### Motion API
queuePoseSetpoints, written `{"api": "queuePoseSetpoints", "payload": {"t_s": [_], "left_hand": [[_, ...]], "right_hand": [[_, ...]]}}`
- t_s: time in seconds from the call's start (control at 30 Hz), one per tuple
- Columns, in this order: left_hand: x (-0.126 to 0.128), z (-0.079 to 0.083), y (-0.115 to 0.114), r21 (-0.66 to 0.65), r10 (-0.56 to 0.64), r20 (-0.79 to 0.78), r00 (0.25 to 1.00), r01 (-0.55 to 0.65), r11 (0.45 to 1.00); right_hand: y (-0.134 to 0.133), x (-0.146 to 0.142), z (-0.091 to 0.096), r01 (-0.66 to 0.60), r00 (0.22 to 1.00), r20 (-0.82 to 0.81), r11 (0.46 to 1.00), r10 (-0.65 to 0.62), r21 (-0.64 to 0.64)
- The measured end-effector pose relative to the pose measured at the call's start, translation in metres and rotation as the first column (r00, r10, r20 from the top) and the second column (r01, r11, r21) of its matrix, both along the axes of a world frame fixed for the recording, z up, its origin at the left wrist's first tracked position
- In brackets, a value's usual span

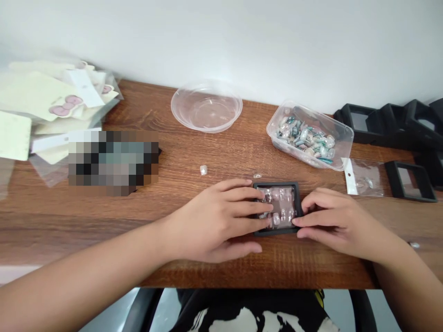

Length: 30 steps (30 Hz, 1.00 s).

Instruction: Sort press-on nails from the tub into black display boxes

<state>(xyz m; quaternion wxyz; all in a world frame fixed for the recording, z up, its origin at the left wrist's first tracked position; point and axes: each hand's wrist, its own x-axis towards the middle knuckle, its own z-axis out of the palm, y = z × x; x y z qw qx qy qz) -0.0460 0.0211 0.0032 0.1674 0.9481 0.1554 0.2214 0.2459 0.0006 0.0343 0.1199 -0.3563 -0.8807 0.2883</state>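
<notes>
A small black frame box (278,232) lies on the table in front of me, with rows of clear, shiny press-on nails (283,213) inside it. My left hand (221,214) reaches across the box's left side, fingers stretched out and apart, their tips resting over the nails there. At the right side, my right hand (332,221) pinches the box's edge between bent fingers and thumb. Just beyond the box is a loose nail (257,175). Another pale nail (203,170), with a star-like mark, lies farther left.
A clear tub (309,159) full of loose nails and a round clear container (207,128) stand toward the wall. More black frame boxes (410,182) and a small plastic packet (367,177) are at right. Cards in bags (44,97) and a pixelated object (114,161) occupy the left.
</notes>
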Motion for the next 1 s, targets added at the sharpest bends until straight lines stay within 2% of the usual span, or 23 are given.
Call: {"api": "queuePoseSetpoints", "payload": {"t_s": [0.13,0.3,0.47,0.67,0.87,1.0], "left_hand": [[-0.001,-0.002,-0.003,0.035,0.021,-0.052,0.998,-0.019,0.999],[0.003,-0.006,-0.006,0.123,0.053,-0.028,0.998,-0.049,0.991],[0.008,-0.012,-0.009,0.208,0.036,-0.042,0.998,-0.027,0.978],[0.010,-0.012,-0.011,0.349,0.044,-0.112,0.993,-0.002,0.937],[0.012,-0.013,-0.011,0.320,0.033,-0.016,0.999,-0.026,0.947],[0.013,-0.010,-0.011,0.230,0.018,0.029,0.999,-0.024,0.973]], "right_hand": [[-0.004,-0.003,0.003,0.021,0.999,0.036,1.000,-0.021,0.009],[-0.010,-0.006,0.008,0.033,0.996,0.083,0.999,-0.033,0.004],[-0.009,-0.006,0.006,-0.019,0.997,0.078,1.000,0.019,-0.007],[-0.009,-0.003,-0.001,0.002,0.993,0.115,0.995,-0.013,0.098],[-0.008,-0.001,-0.001,-0.011,0.992,0.125,0.990,-0.007,0.143],[-0.007,0.001,0.002,0.009,0.997,0.076,0.999,-0.013,0.054]]}}
